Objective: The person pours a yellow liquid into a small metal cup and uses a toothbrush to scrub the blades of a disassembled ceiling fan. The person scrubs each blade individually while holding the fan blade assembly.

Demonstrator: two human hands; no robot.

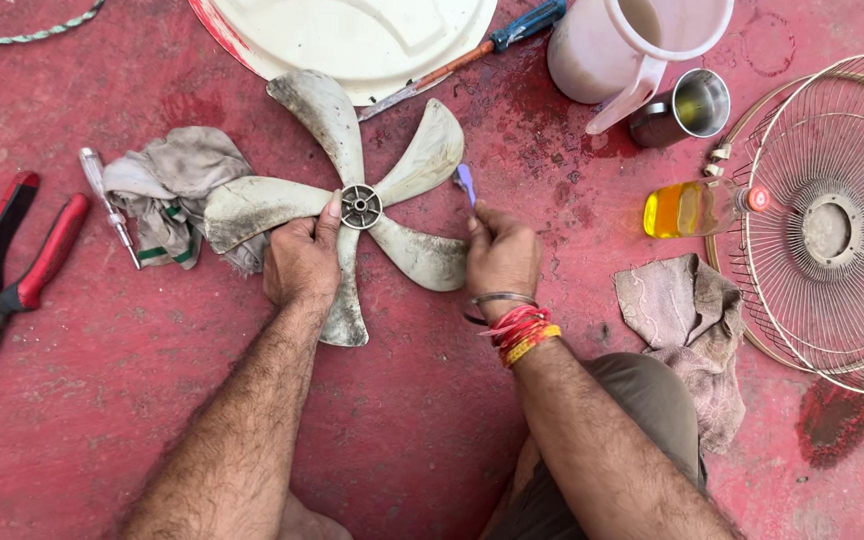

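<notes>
Two hands work low on the red floor. Left hand presses the dirty fan blade flat, thumb touching the hub. Right hand, clenched on a small purple brush, sits just beside the right-hand blade. Beyond: white lid, jug.
</notes>
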